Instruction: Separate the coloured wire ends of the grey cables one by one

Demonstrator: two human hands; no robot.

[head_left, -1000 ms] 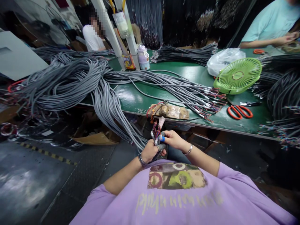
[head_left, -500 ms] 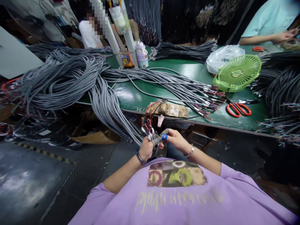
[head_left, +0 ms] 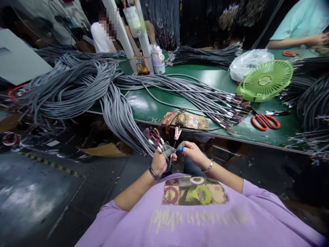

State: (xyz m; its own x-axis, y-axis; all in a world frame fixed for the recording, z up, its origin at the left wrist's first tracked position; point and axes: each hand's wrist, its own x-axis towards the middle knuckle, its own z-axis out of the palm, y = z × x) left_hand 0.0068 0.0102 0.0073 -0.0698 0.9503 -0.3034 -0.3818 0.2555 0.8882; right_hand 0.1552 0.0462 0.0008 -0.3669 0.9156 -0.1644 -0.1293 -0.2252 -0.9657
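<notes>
Grey cable ends [head_left: 159, 147] sit bunched in the seated worker's left hand [head_left: 159, 163], just off the front edge of the green table [head_left: 138, 103], with white sleeves and thin coloured wires [head_left: 155, 134] fanning out above the fist. Of all the writing around me, I can read none with certainty. Pale script runs across the lilac shirt [head_left: 144, 216], upside down from this side, beneath a printed panel of rings. The yellow and red packet [head_left: 141, 65] against the post carries bold lettering too small to make out, and so does the mark on the hub of the green fan [head_left: 267, 80].

That left hand is closed firmly around the cables, its thumb, wrapped in grey, lying across them. Right beside it, the right hand [head_left: 182, 147] has thumb and forefinger drawn together, one covered in grey, the other banded in blue; I cannot tell whether a wire is caught between them. Just beyond the hands, a pale pink clip [head_left: 177, 133] hangs by the taped wooden block [head_left: 192, 121] at the table edge. Orange-handled scissors [head_left: 266, 122] lie farther right.
</notes>
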